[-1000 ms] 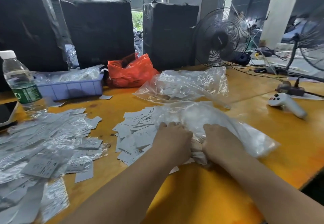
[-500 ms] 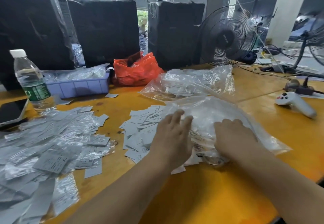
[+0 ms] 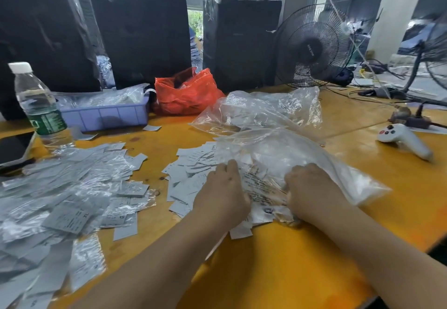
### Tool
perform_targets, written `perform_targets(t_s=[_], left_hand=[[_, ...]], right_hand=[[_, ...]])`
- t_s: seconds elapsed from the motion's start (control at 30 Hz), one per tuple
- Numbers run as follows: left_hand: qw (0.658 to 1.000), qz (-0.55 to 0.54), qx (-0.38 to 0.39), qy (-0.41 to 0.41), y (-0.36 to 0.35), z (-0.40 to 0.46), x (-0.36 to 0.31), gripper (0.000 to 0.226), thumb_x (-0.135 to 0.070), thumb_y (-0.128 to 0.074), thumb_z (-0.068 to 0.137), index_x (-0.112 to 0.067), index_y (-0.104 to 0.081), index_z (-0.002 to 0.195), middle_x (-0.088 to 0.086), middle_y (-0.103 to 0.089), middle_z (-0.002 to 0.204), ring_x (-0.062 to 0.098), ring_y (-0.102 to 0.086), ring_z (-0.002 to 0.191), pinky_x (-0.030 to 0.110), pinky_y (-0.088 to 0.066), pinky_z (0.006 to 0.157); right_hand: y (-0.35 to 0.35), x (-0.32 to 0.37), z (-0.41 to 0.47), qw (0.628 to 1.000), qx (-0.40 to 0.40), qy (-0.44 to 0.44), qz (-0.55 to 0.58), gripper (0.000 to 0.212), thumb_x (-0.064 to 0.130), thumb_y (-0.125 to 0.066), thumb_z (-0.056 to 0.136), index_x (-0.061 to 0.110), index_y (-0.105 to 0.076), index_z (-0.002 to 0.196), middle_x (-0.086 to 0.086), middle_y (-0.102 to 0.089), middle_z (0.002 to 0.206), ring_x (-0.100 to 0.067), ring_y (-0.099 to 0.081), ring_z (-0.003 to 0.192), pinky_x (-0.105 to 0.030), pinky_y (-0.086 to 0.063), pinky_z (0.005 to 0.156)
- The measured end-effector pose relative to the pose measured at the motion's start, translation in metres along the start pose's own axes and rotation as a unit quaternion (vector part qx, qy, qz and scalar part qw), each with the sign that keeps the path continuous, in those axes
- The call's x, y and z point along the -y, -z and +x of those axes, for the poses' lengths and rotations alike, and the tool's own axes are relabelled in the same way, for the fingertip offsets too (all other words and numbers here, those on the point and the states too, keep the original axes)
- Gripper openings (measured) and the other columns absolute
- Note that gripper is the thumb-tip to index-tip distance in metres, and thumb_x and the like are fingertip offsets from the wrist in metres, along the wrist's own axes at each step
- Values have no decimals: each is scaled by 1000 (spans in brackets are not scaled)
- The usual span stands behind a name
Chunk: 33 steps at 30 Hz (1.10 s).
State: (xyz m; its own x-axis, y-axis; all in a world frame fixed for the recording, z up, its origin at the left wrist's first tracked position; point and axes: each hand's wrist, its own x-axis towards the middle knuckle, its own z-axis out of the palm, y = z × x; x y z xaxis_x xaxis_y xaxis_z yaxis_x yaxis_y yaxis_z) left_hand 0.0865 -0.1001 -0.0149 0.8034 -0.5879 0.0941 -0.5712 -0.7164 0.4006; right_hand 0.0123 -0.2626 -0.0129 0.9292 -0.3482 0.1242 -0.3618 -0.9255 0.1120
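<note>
Working at the yellow surface [image 3: 278,272], your right hand [image 3: 312,187] curls its fingers into the clear bag [image 3: 278,149], which lies mid-table beside spilled paper tags [image 3: 191,173]. Your left hand [image 3: 222,192] sits at its mouth, but whether it grips cannot be told. Keep the mouth wide and slide tags in flat. One loose tag [image 3: 118,218] appears to read "XS"; the fan [image 3: 314,47] badge is illegible.

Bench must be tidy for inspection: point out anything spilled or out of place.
Loose paper tags are strewn over the yellow table beside the clear bag that the right hand grips and the left hand touches. A bigger heap of bagged tags sprawls far left. A white controller lies stray at the right.
</note>
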Motion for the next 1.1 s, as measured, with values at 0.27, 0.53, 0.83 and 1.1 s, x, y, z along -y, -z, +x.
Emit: perform_targets(t_s=[0.27, 0.53, 0.83, 1.1], left_hand=[[993, 67, 45, 87, 14, -10, 5, 67, -31, -49, 94, -12, -15, 149, 14, -31, 148, 35, -34, 132, 44, -41, 100], [985, 169, -35, 24, 22, -19, 13, 25, -16, -45, 91, -16, -48, 116, 4, -50, 116, 26, -47, 107, 35, -38, 77], [971, 230, -53, -25, 18, -31, 29, 29, -42, -44, 95, -21, -61, 102, 0, -54, 110, 25, -49, 104, 42, -35, 86], [973, 213, -75, -47, 16, -37, 28, 11, -24, -47, 95, -19, -55, 89, 1, -58, 95, 25, -54, 94, 44, -36, 96]], right_hand=[[4, -10, -1, 994, -11, -4, -108, 25, 34, -43, 91, 22, -57, 108, -2, -54, 112, -26, -41, 109, -44, -28, 83], [7, -5, 27, 994, 61, 76, -52, 30, 15, -61, 80, 33, -62, 105, 8, -55, 116, -21, -46, 104, -36, -28, 79], [-6, -8, 35, 1000, 12, 28, 5, 36, 10, -46, 92, 22, -58, 124, -2, -61, 125, -24, -53, 116, -38, -40, 97], [-1, -3, 30, 999, -13, -5, 34, 15, 13, -48, 90, 12, -56, 78, -4, -54, 87, -22, -56, 80, -34, -50, 68]])
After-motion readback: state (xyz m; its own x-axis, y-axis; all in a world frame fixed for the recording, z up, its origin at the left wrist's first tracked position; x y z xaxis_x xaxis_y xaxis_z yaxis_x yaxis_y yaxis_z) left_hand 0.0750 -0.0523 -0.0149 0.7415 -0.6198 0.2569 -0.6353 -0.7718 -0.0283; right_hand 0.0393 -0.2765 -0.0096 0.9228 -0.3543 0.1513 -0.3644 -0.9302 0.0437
